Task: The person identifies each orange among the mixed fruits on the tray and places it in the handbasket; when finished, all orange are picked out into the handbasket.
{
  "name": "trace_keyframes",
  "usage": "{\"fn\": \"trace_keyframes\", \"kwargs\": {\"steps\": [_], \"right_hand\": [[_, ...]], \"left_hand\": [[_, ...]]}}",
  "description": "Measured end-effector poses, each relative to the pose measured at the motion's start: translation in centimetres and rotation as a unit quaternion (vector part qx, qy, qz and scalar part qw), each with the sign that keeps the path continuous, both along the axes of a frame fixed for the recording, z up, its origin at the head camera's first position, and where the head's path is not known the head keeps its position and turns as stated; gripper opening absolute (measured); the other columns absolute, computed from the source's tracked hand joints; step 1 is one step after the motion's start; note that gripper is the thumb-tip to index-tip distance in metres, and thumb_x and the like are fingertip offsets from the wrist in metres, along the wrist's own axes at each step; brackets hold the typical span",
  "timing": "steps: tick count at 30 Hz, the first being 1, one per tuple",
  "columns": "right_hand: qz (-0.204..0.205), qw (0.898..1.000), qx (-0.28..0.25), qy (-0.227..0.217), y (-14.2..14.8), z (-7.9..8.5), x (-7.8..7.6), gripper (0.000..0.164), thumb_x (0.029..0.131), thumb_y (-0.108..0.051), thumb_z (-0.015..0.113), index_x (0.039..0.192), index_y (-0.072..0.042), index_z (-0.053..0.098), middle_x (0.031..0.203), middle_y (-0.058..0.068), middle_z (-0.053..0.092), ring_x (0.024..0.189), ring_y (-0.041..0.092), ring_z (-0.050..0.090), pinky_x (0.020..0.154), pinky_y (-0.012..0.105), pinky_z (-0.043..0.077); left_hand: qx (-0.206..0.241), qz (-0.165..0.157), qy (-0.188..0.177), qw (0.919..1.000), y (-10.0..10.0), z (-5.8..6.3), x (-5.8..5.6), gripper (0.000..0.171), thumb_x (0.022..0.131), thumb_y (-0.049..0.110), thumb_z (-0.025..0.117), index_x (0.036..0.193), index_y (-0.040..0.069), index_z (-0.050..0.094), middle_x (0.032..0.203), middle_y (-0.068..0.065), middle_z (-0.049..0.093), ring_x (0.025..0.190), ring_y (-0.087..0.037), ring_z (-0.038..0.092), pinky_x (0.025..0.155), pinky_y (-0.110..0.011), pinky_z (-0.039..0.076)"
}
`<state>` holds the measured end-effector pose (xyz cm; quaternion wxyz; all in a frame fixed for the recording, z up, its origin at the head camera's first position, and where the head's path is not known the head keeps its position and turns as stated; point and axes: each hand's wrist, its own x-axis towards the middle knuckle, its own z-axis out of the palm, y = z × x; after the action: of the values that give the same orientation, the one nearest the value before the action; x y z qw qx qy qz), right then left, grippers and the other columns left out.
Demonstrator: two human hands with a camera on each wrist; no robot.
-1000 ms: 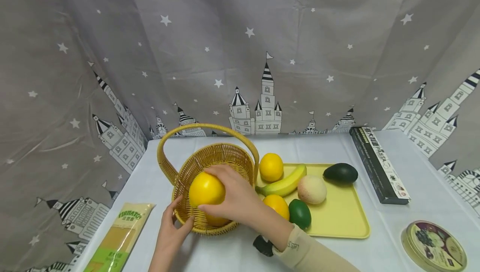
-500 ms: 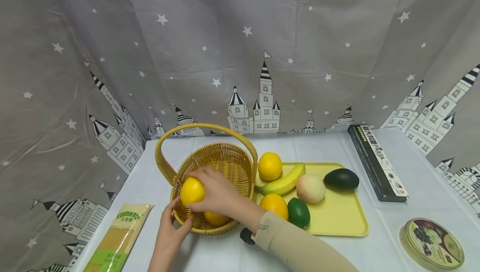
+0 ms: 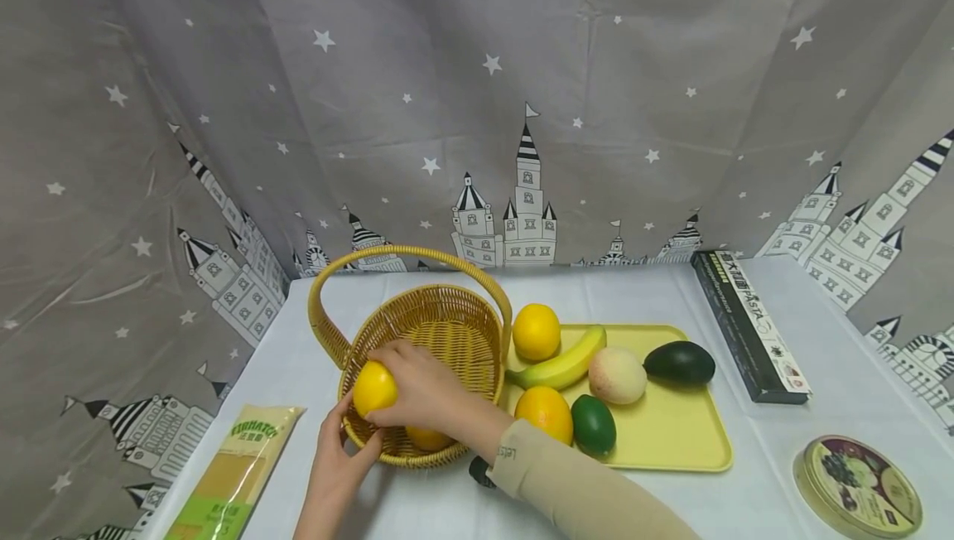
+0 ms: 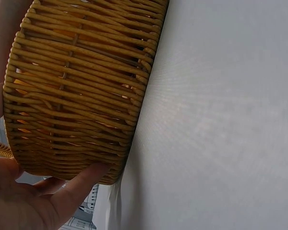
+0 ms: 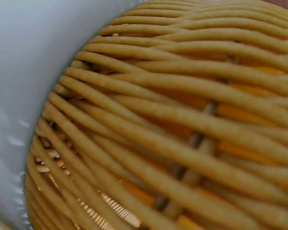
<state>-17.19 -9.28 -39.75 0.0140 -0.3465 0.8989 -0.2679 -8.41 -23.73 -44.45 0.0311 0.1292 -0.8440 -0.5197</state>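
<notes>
A round wicker basket with a tall arched handle stands left of the middle in the head view. My right hand reaches into it, thumb and fingers around a yellow orange near the left wall. Partly under that hand, a second orange lies against the near side of the basket. My left hand grips the basket at its near left rim. In the left wrist view, its fingers lie along the woven wall. Close weave of the basket fills most of the right wrist view.
Right of the basket, a yellow tray bears oranges, a banana, a peach, a green avocado-like fruit and a dark avocado. Pasta box and round tin lie farther right, a noodle packet left.
My right hand has moved left and down into the basket, bringing the orange from over the middle to the left wall. The left hand keeps its place on the rim.
</notes>
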Motion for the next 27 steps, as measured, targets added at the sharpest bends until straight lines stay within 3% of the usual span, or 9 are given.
{"fn": "trace_keyframes", "kwargs": {"steps": [9,15,19,23,27], "right_hand": [[0.002,0.999,0.038,-0.026,-0.1,-0.7,0.3,0.065,0.077,-0.050,0.074,0.135,-0.026,0.056,0.130,-0.004,0.055,0.107,0.012,0.055,0.072,0.021,0.050],[0.017,0.999,0.029,-0.031,0.5,-0.6,0.4,0.060,0.081,-0.049,0.072,0.134,-0.024,0.057,0.135,-0.005,0.054,0.115,0.012,0.054,0.082,0.023,0.050],[0.032,0.999,0.003,-0.027,1.3,0.2,0.3,0.061,0.082,-0.047,0.072,0.135,-0.022,0.056,0.134,-0.006,0.055,0.118,0.011,0.052,0.090,0.023,0.048],[0.030,0.999,-0.018,-0.021,2.6,1.5,0.3,0.060,0.085,-0.045,0.070,0.138,-0.022,0.053,0.139,-0.004,0.051,0.128,0.015,0.046,0.104,0.032,0.042],[0.023,0.998,-0.049,-0.015,4.7,3.3,0.5,0.061,0.086,-0.044,0.069,0.140,-0.022,0.051,0.142,-0.003,0.049,0.130,0.016,0.044,0.107,0.037,0.040]], "left_hand": [[-0.006,-0.007,0.002,1.0000,0.0,0.0,0.0,0.080,0.088,0.010,0.064,0.152,0.002,0.018,0.153,-0.030,0.014,0.137,-0.051,0.017,0.110,-0.064,0.021],[-0.013,-0.006,-0.007,0.9999,0.0,0.2,0.0,0.080,0.089,0.013,0.064,0.153,0.002,0.017,0.152,-0.031,0.013,0.137,-0.051,0.017,0.111,-0.064,0.022],[-0.011,-0.008,-0.008,0.9999,-0.1,0.1,-0.1,0.080,0.090,0.015,0.065,0.153,0.002,0.017,0.153,-0.030,0.013,0.138,-0.050,0.016,0.111,-0.063,0.021],[-0.014,-0.008,-0.011,0.9998,-0.1,0.1,-0.1,0.079,0.091,0.016,0.064,0.153,0.002,0.018,0.153,-0.031,0.013,0.138,-0.050,0.015,0.112,-0.063,0.020],[-0.012,-0.006,-0.017,0.9998,0.0,0.2,-0.1,0.078,0.091,0.017,0.064,0.153,0.003,0.018,0.153,-0.031,0.012,0.138,-0.051,0.015,0.111,-0.064,0.020]]}}
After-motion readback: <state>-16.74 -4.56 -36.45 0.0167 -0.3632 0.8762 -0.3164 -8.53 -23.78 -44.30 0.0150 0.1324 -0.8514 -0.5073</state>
